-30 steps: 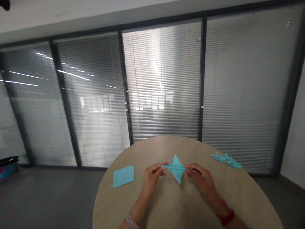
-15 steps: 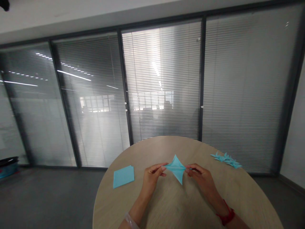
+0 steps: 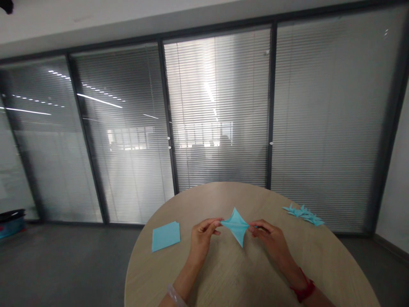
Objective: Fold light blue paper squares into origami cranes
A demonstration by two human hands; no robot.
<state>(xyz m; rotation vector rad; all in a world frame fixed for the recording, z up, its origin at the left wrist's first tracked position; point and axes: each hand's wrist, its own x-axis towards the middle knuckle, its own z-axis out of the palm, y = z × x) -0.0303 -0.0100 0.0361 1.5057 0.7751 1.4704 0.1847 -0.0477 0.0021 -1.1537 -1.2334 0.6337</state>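
A light-blue sheet of folded origami paper (image 3: 236, 226) is stretched between my two hands over the table, with one point toward the far side and a longer one toward me. My left hand (image 3: 202, 238) pinches its left corner between thumb and fingers. The opposite corner is pinched by my right hand (image 3: 272, 241), which wears a red band at the wrist. A stack of light-blue paper squares (image 3: 166, 237) lies to the left of my left hand. Beyond my right hand is a pile of small folded blue paper pieces (image 3: 303, 214).
The round wooden table (image 3: 220, 283) carries all of this. Glass partitions with blinds (image 3: 217, 111) stand behind it. On the floor at far left sits a dark-rimmed blue container (image 3: 12, 224).
The near point of the folded paper has shifted very slightly left. Both hands keep their pinch and stay almost in place.
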